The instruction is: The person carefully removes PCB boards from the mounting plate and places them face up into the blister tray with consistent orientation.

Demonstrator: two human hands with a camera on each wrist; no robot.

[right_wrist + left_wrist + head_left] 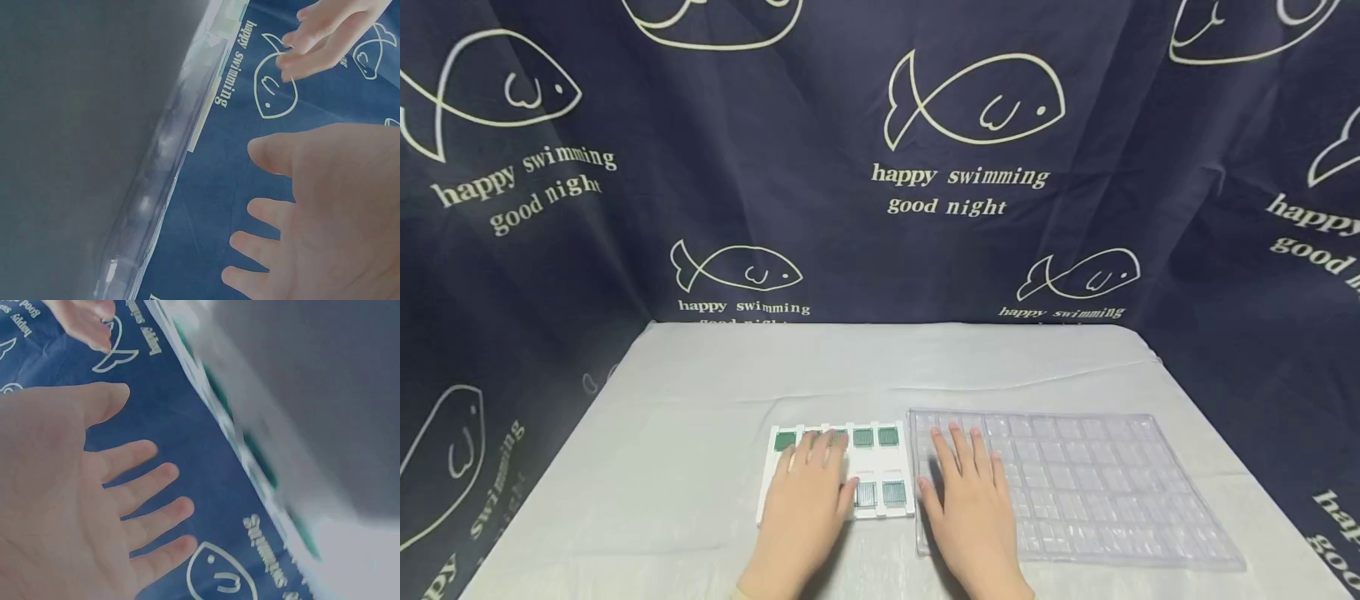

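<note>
Light touch, hands level

Head: the left hand (807,496) is hovering over the white tray (880,458), left, whose green pieces (887,436) are probably needing gentleness; the right hand (976,504), over the clear tray (1078,477), right.

Left wrist: the left hand is hanging relaxed, holding nothing.

Right wrist: likewise.

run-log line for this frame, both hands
left hand: open, above white tray | right hand: open, above clear compartmented tray | held: nothing | green pieces: in white tray
</note>
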